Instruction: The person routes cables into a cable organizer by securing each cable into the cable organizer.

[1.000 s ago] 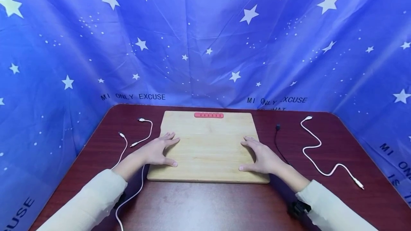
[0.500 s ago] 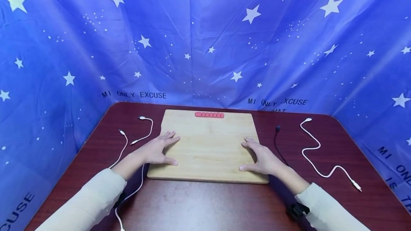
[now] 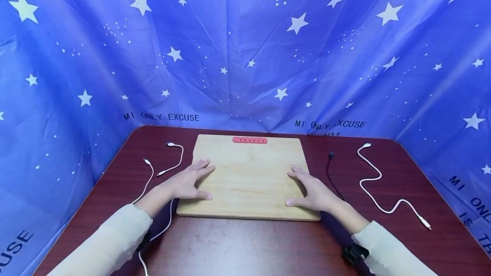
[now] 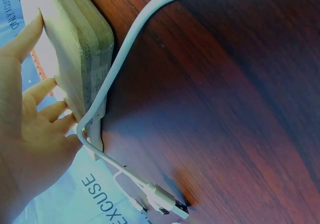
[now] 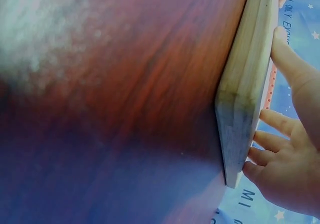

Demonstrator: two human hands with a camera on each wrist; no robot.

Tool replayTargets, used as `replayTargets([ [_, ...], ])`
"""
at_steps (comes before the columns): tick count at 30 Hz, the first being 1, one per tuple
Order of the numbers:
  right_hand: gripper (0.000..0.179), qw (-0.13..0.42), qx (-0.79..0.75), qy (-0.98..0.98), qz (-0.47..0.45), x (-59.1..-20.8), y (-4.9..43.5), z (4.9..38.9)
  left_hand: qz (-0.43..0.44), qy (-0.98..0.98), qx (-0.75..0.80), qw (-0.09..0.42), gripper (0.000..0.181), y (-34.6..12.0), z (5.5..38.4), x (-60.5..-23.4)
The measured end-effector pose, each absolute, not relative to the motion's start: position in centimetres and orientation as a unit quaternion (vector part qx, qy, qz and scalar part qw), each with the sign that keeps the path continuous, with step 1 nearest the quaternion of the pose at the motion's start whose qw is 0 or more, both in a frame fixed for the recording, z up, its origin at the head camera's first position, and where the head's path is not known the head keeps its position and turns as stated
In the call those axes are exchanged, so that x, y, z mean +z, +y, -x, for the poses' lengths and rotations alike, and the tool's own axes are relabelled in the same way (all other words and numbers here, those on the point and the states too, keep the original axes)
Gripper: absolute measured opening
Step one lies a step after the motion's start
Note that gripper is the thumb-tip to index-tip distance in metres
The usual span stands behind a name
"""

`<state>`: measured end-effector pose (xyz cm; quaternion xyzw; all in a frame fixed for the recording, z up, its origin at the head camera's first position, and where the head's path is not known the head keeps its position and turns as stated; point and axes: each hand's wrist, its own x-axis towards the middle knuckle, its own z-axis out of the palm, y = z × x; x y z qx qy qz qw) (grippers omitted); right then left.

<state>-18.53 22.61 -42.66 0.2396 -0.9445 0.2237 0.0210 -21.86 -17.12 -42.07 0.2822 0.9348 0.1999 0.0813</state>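
Wooden board [image 3: 249, 178] lies flat on the counter [image 3: 230, 246], between the hands; left hand [image 3: 187, 183] is spread wide at one side of it, thumb and fingertips on the wood; right hand [image 3: 313, 191] mirrors this at the other side, likewise wide; neither is curled round anything; how hard they press, cannot tell. Step in hand, judged from the pose: both hands steadying or setting the board; from here, shifting it would call for even pressure from both hands, whereas handling a cable would call for lifting the nearer hand away first.

Containers: no box or cup noted; the closest thing is a red strip [image 3: 249, 140] on the board, beyond and between the hands, with a row of notches along it; no cable is seen seated there, though the notches are too small to read well. Cables: a short white cable [image 3: 182, 153] lies outside and beyond the left hand; a second white cable [image 3: 149, 181] runs nearer, dropping out of sight at the left forearm; a black cable [image 3: 331, 156] lies outside the right hand, likewise hidden at the right forearm; a long white cable [image 3: 371, 179] winds farther out on that side; a starry curtain [image 3: 245, 33] hangs beyond the counter.
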Motion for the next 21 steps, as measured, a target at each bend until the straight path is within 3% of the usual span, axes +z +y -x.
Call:
replayTargets([
  [21, 0.085, 0.025, 0.222, -0.942, -0.251, -42.95, 22.94, 18.72, -0.287, 0.936, 0.189, 0.078, 0.088, -17.08, 21.91, -42.1],
])
